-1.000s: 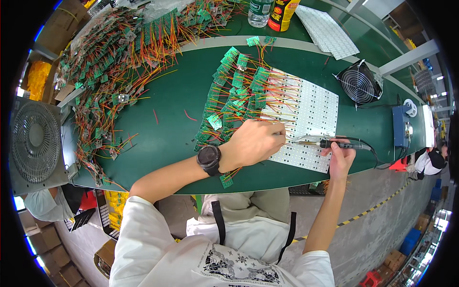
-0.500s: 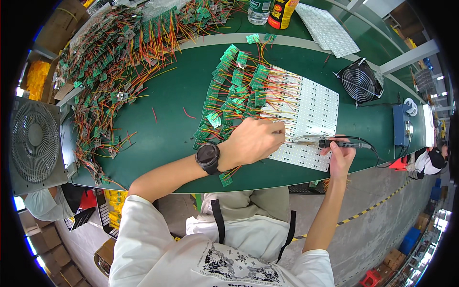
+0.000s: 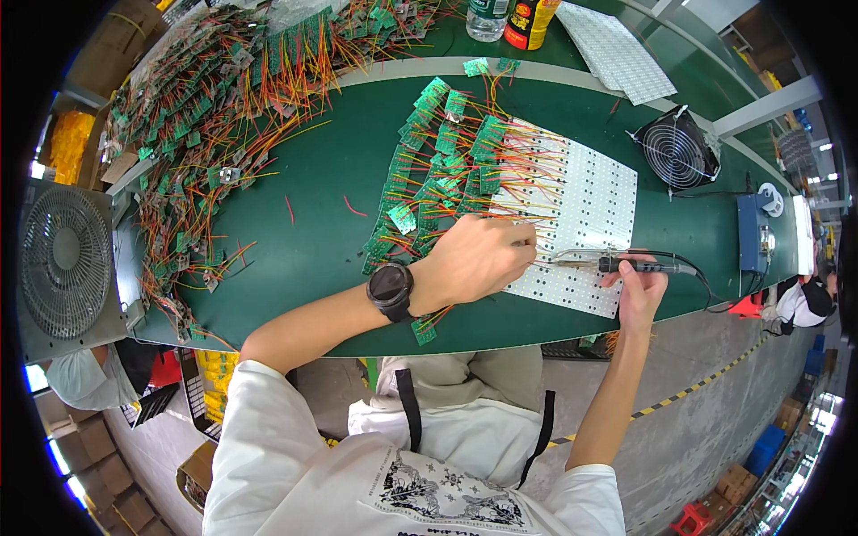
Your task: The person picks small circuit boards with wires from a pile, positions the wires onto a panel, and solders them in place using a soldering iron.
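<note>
A white perforated panel [image 3: 585, 210] lies on the green bench, with red and yellow wires running onto its left part from several rows of small green circuit boards [image 3: 393, 192]. My left hand [image 3: 478, 259], with a black watch on the wrist, is closed in a pinch over the panel's lower left; a thin wire shows at its fingertips, mostly hidden by the fingers. My right hand [image 3: 636, 290] grips a black soldering iron [image 3: 630, 265] with a thin metal guide along its top. The iron's tip points left and reaches close to my left fingertips, above the panel.
A heap of wired circuit boards [image 3: 214, 107] covers the bench's left and back. At the right stand a small black fan [image 3: 675, 152] and a blue box unit [image 3: 752, 232]. More white panels [image 3: 617, 54], a bottle [image 3: 487, 20] and a can [image 3: 529, 22] stand behind.
The view has shifted very slightly. Both hands stay in nearly the same place, the soldering iron still close to my left fingertips.
</note>
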The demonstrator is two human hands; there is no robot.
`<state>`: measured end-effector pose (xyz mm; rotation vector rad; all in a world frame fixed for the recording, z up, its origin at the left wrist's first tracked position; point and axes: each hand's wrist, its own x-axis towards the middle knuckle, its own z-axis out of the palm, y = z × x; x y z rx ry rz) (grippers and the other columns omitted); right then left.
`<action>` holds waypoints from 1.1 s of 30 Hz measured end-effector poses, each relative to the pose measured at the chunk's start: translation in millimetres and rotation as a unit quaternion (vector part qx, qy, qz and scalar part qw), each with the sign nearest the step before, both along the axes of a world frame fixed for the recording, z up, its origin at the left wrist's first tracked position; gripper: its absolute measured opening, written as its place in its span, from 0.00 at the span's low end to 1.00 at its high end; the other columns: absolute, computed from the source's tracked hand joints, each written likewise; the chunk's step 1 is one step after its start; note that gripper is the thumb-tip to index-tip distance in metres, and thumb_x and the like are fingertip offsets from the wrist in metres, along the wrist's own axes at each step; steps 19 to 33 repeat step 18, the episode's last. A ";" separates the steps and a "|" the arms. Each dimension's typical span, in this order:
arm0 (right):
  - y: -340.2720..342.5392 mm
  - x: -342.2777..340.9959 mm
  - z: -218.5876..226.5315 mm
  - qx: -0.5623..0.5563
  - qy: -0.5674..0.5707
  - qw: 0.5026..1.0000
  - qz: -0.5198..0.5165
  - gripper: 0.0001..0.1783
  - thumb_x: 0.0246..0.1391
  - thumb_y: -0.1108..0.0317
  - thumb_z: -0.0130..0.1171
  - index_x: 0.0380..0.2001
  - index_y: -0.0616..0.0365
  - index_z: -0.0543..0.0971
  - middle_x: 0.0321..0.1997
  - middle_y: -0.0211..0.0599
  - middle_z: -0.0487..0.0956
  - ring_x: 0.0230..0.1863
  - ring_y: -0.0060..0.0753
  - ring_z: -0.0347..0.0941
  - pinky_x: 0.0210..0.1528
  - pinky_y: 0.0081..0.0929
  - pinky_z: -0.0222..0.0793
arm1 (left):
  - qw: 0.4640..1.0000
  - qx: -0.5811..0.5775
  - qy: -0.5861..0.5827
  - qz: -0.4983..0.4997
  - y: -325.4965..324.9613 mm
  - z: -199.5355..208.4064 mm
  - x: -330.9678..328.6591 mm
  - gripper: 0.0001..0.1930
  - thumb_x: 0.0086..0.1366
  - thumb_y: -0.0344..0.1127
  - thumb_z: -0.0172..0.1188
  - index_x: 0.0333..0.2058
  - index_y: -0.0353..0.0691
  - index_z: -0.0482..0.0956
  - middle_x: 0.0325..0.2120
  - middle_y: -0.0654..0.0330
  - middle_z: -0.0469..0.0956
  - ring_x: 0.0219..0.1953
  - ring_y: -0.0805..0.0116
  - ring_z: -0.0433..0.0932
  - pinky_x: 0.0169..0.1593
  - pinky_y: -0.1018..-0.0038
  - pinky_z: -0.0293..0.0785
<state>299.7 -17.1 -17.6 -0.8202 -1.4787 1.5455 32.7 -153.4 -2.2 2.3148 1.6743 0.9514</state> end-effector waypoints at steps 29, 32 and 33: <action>2.9 1.0 -2.6 0.004 0.027 1.000 -0.006 0.12 0.54 0.75 0.63 0.40 0.71 0.77 0.35 0.44 0.81 0.22 0.36 0.77 0.25 0.30 0.75 | 1.000 -0.020 0.002 -0.006 -2.3 5.3 -1.7 0.03 0.57 0.32 0.63 0.30 0.42 0.81 0.35 0.66 0.78 0.32 0.65 0.81 0.30 0.67 0.77; 2.9 1.0 -2.6 0.004 0.027 1.000 -0.006 0.12 0.54 0.75 0.63 0.40 0.71 0.77 0.35 0.44 0.81 0.22 0.36 0.77 0.25 0.30 0.75 | 1.000 -0.020 0.002 -0.006 -2.3 5.3 -1.7 0.03 0.57 0.32 0.63 0.30 0.42 0.81 0.35 0.66 0.78 0.32 0.65 0.81 0.30 0.67 0.77; 2.9 1.0 -2.6 0.004 0.027 1.000 -0.006 0.12 0.54 0.75 0.63 0.40 0.71 0.77 0.35 0.44 0.81 0.22 0.36 0.77 0.25 0.30 0.75 | 1.000 -0.020 0.002 -0.006 -2.3 5.3 -1.7 0.03 0.57 0.32 0.63 0.30 0.42 0.81 0.35 0.66 0.78 0.32 0.65 0.81 0.30 0.67 0.77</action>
